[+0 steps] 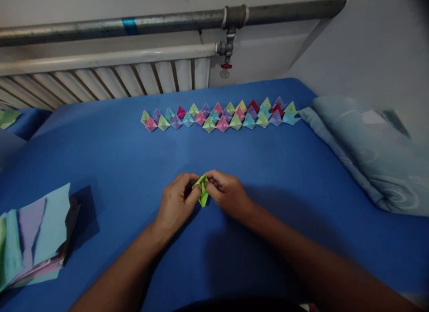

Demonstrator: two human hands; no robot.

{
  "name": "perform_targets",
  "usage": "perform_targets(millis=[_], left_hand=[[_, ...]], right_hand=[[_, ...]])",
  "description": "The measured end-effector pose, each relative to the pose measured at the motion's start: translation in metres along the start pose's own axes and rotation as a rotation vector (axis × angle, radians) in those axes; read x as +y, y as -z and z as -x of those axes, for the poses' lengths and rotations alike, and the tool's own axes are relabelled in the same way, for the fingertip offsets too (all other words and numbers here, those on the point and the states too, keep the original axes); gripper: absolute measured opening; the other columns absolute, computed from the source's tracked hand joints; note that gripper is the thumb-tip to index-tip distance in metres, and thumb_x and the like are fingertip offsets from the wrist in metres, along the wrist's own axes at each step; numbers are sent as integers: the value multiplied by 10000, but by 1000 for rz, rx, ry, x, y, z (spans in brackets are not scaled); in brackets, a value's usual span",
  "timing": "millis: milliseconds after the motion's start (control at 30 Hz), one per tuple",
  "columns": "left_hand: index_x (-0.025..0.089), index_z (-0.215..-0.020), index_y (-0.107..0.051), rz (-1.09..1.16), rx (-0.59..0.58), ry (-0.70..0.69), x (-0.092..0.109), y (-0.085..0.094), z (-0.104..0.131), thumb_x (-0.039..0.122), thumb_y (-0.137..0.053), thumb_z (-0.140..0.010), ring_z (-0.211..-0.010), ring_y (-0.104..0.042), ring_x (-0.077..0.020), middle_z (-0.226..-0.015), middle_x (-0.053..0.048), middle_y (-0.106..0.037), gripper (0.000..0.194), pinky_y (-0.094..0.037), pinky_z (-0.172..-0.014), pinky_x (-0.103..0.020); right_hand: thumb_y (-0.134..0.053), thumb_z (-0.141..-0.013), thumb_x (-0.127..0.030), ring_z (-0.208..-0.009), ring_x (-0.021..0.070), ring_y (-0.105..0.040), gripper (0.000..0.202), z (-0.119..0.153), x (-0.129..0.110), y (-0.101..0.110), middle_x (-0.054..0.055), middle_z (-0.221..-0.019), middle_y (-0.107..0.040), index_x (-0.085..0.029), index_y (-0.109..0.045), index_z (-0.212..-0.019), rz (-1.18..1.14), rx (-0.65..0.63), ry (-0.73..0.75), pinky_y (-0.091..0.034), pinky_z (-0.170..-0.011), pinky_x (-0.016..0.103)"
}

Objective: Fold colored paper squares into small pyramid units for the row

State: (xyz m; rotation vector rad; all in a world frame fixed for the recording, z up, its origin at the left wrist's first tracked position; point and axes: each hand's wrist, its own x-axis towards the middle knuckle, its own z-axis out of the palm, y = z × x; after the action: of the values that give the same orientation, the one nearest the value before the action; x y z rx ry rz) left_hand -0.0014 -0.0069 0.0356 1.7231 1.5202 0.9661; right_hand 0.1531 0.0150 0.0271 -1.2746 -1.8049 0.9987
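Between my two hands, over the middle of the blue surface [134, 160], is a small folded piece of bright green paper [203, 196]. My left hand [177, 202] pinches its left side with thumb and fingers. On the right side, my right hand [229, 192] grips it the same way, thumb on the near face. Beyond the hands, several folded paper pieces [222, 123] in pink, green, blue, purple, yellow and red stand in staggered rows.
A stack of coloured paper sheets [52, 229] lies at the left. At the right is a folded grey-blue blanket [362, 151]. Behind the surface are a white radiator [110, 82] and a metal pipe [174, 20] with a red-handled valve [226, 66].
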Motion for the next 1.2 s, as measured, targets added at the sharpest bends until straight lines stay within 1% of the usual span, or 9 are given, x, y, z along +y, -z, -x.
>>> perform_targets(millis=[167, 267, 367, 467, 533, 667, 767, 1000, 1200], left_hand=[[187, -834, -640, 41, -15, 63, -2, 0, 0, 250, -523, -866, -588, -545, -99, -678, 19, -626, 137, -412, -570, -225], [180, -833, -634, 81, -22, 96, -1, -1, 0, 267, -533, -860, -586, -542, -95, -690, 19, -629, 136, -407, -562, -218], [181, -854, -643, 51, -20, 79, 1, 0, -1, 255, -540, -849, -628, -568, -105, -738, 3, -654, 127, -420, -592, -225], [181, -809, -644, -2, -16, 78, 2, 1, -2, 223, -522, -845, -598, -548, -103, -683, 11, -632, 134, -404, -574, -225], [180, -787, -641, -11, -18, 89, 2, 2, -2, 211, -516, -842, -583, -536, -101, -659, 15, -618, 140, -399, -566, -224], [180, -865, -652, 6, -3, 55, 2, 1, -2, 224, -546, -836, -643, -574, -109, -755, -5, -659, 118, -433, -612, -229], [179, -824, -651, -9, 0, 33, 1, 1, -1, 228, -551, -839, -630, -565, -106, -714, 1, -643, 112, -431, -610, -228], [173, -928, -655, 287, -90, 170, -4, 1, -5, 292, -586, -815, -675, -623, -122, -809, -23, -689, 177, -489, -629, -242], [154, -964, -670, 458, -166, 299, 5, 6, -9, 268, -609, -742, -582, -608, -118, -690, -5, -669, 257, -506, -602, -256]], right_hand=[[-508, -789, -141, -543, 88, -478, 123, -1, -1, 0, -52, -590, -543, -197, -618, -787, -23, -7, -16, -376, -571, 213], [-507, -792, -141, -530, 86, -462, 119, 0, -2, -1, -55, -576, -525, -197, -611, -777, -29, -10, -22, -368, -561, 212], [-502, -797, -138, -537, 88, -453, 120, 0, -1, -1, -52, -579, -525, -200, -605, -781, 13, -18, 19, -356, -551, 209], [-502, -792, -117, -539, 86, -445, 134, 1, -1, -2, -50, -587, -531, -199, -608, -788, 57, -21, 55, -347, -550, 208], [-502, -787, -105, -541, 86, -444, 141, 1, -1, -2, -49, -590, -529, -197, -608, -788, 65, -19, 61, -346, -557, 211], [-501, -796, -115, -546, 88, -441, 130, 0, -1, -2, -50, -591, -517, -196, -600, -771, 59, -35, 61, -343, -566, 217], [-502, -798, -120, -536, 86, -426, 127, 0, -2, -2, -53, -575, -499, -196, -591, -749, 61, -47, 53, -336, -560, 218], [-493, -803, -171, -512, 80, -416, 138, -4, -3, 1, -57, -547, -484, -189, -592, -709, -65, -58, -68, -326, -533, 214], [-497, -787, -211, -511, 86, -409, 136, -6, -3, 4, -58, -531, -476, -197, -565, -670, -153, -70, -181, -313, -505, 211]])
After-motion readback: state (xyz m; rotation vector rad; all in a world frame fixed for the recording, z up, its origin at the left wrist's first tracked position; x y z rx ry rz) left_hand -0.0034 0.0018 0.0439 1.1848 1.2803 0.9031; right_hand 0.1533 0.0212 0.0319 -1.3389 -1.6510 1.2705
